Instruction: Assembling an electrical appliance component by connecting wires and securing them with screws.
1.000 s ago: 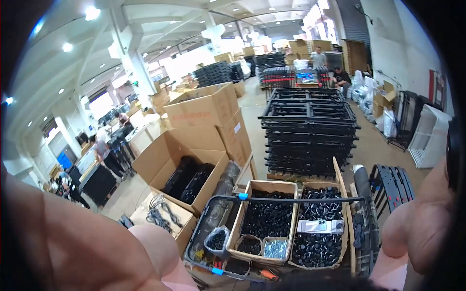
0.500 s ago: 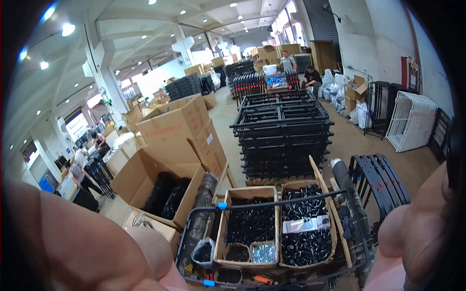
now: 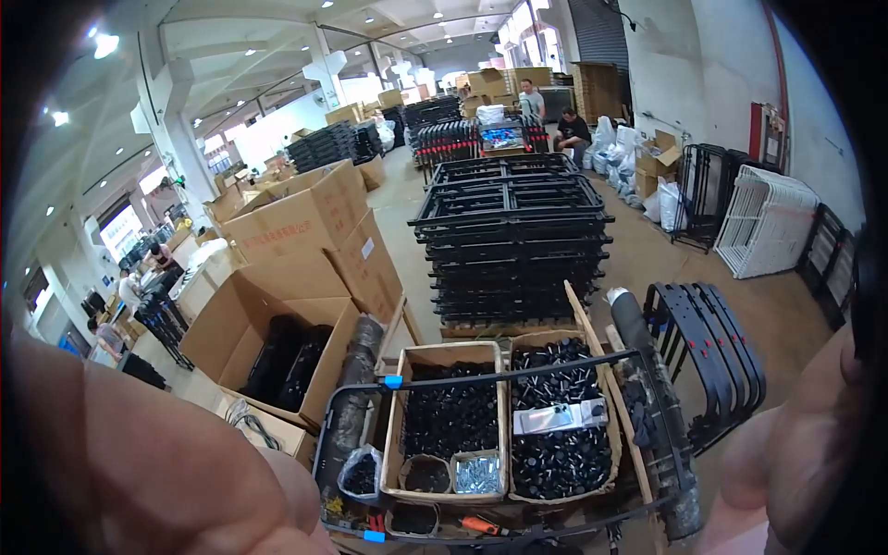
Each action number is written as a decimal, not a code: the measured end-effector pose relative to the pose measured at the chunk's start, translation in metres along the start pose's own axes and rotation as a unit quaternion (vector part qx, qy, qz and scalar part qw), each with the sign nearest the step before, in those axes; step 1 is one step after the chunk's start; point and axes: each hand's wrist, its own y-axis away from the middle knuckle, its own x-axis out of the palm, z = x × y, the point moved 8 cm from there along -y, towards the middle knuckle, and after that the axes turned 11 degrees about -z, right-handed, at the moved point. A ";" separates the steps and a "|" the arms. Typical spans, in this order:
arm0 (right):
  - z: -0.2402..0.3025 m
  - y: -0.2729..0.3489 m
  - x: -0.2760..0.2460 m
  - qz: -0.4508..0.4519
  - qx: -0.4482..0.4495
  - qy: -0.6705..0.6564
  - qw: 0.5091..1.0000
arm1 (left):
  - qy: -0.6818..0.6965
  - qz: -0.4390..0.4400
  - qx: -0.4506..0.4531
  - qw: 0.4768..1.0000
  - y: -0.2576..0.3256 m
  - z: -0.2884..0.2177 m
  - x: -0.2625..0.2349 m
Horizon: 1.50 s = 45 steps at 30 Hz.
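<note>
My bent left arm (image 3: pixel 176 453) fills the lower left, and my right arm (image 3: pixel 786 453) rises along the lower right edge. Both are raised close to the view, and neither hand shows. Between them a black tubular frame (image 3: pixel 481 376) with blue clips lies across open cartons. The left carton (image 3: pixel 504 416) holds black plastic parts, a small box of silvery screws (image 3: pixel 476 474) and another small box of dark bits. A grey metal piece (image 3: pixel 560 417) rests on the black-headed bolts (image 3: pixel 564 467) in the right carton. An orange-handled tool (image 3: pixel 481 525) lies in front.
A tall stack of black frames (image 3: pixel 509 231) stands straight ahead. Large cardboard boxes (image 3: pixel 301 231) are on the left. Curved black frames (image 3: pixel 708 342) and white racks (image 3: pixel 768 222) stand right. Two people (image 3: pixel 572 129) are at the back, with others far left.
The whole scene has shifted left and slightly up in the view, as my head has turned a little right. My arms stay raised at both sides; the frame and cartons have not visibly been disturbed.
</note>
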 end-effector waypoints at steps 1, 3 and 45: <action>0.000 0.000 0.001 0.002 0.004 0.004 1.000 | 0.002 -0.002 0.000 1.000 0.000 0.002 -0.001; 0.001 0.002 0.001 0.006 0.012 0.010 1.000 | 0.006 -0.004 0.001 1.000 0.000 0.003 -0.003; 0.064 0.644 -0.027 0.718 0.368 -0.036 0.590 | 0.070 0.495 -0.579 0.644 0.525 -0.236 0.131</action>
